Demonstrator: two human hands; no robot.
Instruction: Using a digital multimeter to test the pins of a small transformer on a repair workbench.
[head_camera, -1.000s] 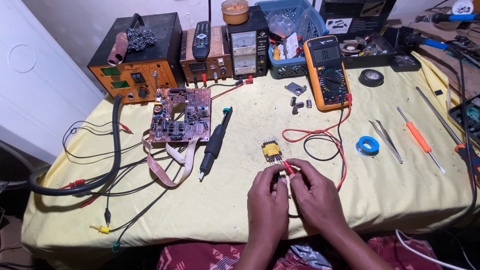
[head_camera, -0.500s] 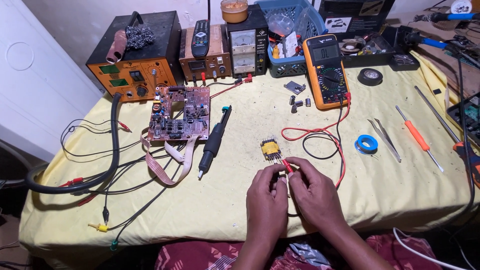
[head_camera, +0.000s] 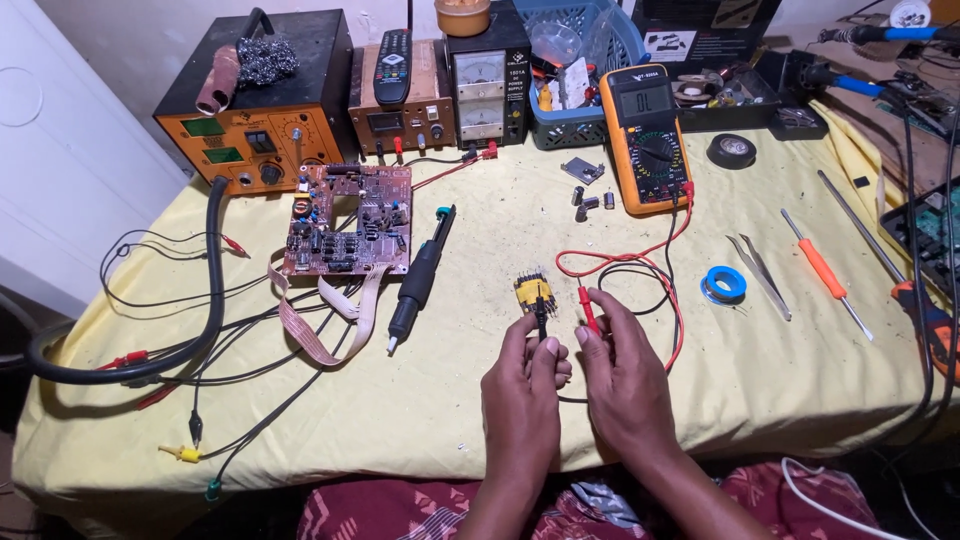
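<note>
Transformer (head_camera: 531, 291): small, yellow-wrapped, with pins along its edges, upright on the surface (head_camera: 480, 420) just ahead of both hands, near the middle of the yellow cloth.

Surface: cloth-covered, crowded along the far edge.
Station (head_camera: 265, 110): orange-fronted box, far left, with a thick black hose looping off the near-left side.
Multimeter (head_camera: 647, 138): orange case, propped far right of centre. Its display is lit, and red and black leads run down to the hands.
Board (head_camera: 348, 220): brown, populated, left of centre, with a ribbon cable trailing from it.
Iron (head_camera: 420, 280): black handle, lying between the board and the transformer, well clear of the hands.

Left hand (head_camera: 522, 385): grip pinching the black probe (head_camera: 541, 318). Half a second ago the probe sat short of the transformer, and now it has come forward so its tip rests against the near side.
Right hand (head_camera: 625, 380): grip pinching the red probe (head_camera: 588, 308). It has shifted a little to the right, and its tip is just beside the transformer and apart from it.

Judgement: one contact looks made and the second is not yet placed, so a reading across the pins is not yet possible.

Screwdriver (head_camera: 820, 270), tweezers (head_camera: 765, 275), blue roll (head_camera: 724, 284): right side, untouched, where they lay before.
</note>
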